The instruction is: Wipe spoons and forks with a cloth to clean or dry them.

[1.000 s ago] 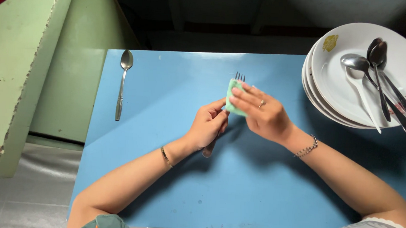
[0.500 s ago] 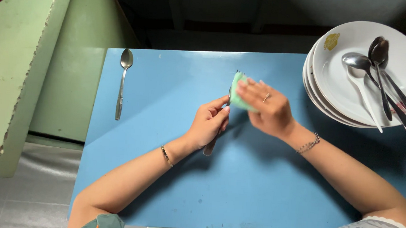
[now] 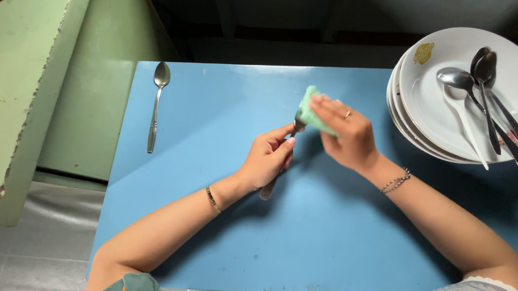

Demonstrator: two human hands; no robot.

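Observation:
My left hand [image 3: 268,158] grips the handle of a metal fork [image 3: 268,190] over the middle of the blue table [image 3: 204,233]. The fork's handle end pokes out below that hand. My right hand [image 3: 346,133] holds a pale green cloth [image 3: 311,109] wrapped over the fork's head, so the tines are hidden. Both hands hover just above the tabletop, close together.
A single metal spoon [image 3: 157,105] lies at the table's far left. A stack of white plates [image 3: 431,109] stands at the far right corner with several spoons [image 3: 484,100] lying on the top plate. A green wall [image 3: 26,86] and grey floor lie to the left.
The cloth has slid up over the fork's tines, which showed a second ago and are now covered. My right hand has shifted slightly toward the far side.

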